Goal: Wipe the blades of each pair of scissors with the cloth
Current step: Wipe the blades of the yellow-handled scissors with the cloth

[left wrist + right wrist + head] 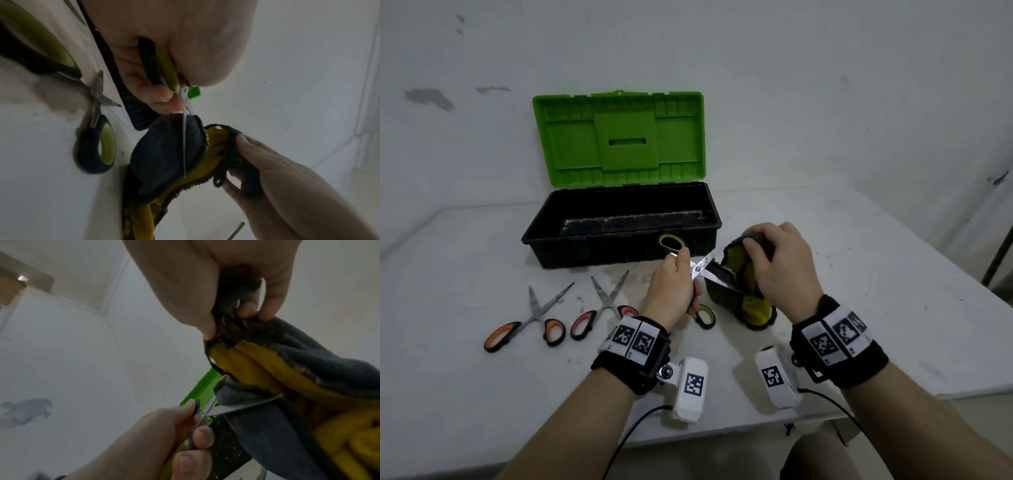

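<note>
On the white table (482, 394), open toolbox (619, 219) with green lid up at back; no readable writing, only coded marker tags on the wristbands. Grey-yellow cloth (739, 294), bunched in right hand (779, 263), wraps one blade. Green-handled scissors (700, 270), spread open, blades pointing right, gripped by left hand (671, 287). Orange scissors (530, 318) and pink scissors (604, 305) lie open at left, tips pointing away.

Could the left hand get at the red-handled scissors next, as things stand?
Probably yes, once freed. The red-handled scissors lie open on the table just left of the left hand, with nothing between them. But that hand now grips the green-handled scissors, so it must set them down first.
</note>
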### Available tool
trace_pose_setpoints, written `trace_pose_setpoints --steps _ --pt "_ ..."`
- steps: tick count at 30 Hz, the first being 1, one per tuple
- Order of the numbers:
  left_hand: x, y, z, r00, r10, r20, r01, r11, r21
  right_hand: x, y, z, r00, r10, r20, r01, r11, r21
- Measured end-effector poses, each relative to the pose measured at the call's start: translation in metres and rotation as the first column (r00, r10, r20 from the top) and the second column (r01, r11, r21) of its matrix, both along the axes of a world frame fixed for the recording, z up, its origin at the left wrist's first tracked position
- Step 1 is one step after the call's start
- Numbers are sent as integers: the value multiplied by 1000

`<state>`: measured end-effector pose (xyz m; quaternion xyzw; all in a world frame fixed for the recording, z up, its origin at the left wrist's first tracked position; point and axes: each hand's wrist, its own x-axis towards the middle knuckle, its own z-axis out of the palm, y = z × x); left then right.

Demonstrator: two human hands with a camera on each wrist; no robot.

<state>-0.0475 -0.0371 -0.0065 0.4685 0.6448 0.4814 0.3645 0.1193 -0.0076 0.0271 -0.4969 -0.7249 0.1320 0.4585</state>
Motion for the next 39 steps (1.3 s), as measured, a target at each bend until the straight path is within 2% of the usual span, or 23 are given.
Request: trace_pose_setpoints --steps 2,4,7,10,13,17,19,22,28,32,34,37,39 --pt "2 0 0 1000 -3 -22 3 1000 16 -6 -6 0 996 86 20 -86 996 33" --pt "3 2 -1 999 5 -36 -4 1000 26 -13 -11 -4 982 176 67 -176 984 -14" --pt "3 3 -1 999 19 -41 -18 1000 24 -16 -12 -13 964 217 153 -210 976 -60" --pt "4 2 0 999 20 -27 -19 999 35 -14 -8 -20 960 192 203 -196 981 1" --pt "6 3 0 999 24 -30 -23 999 47 -13 -6 -22 981 160 107 -162 987 15" --pt "9 3 -2 999 31 -10 -30 997 64 -11 -2 -19 998 69 7 -68 992 -103" --pt "10 3 -3 999 37 -24 -36 996 76 -11 0 -18 999 35 4 -34 986 -162" --pt "13 3 -1 999 39 -31 -37 996 83 -12 0 -17 997 56 45 -46 977 -209" --pt "18 -5 0 997 12 -74 -7 998 63 -15 -1 -18 998 55 -14 -56 985 -162" --pt "17 -10 3 995 -5 -103 12 998 67 -13 0 -15 996 65 -57 -75 980 -184" --pt "16 -11 3 995 -23 -97 29 998 62 -8 8 -10 996 19 -90 -36 981 -188" --pt "15 -14 -1 998 -65 -14 65 997 40 4 26 -3 988 -90 -124 64 978 -197" --pt "14 -14 -5 999 -36 13 36 999 18 13 33 0 977 -147 -156 115 974 -196"
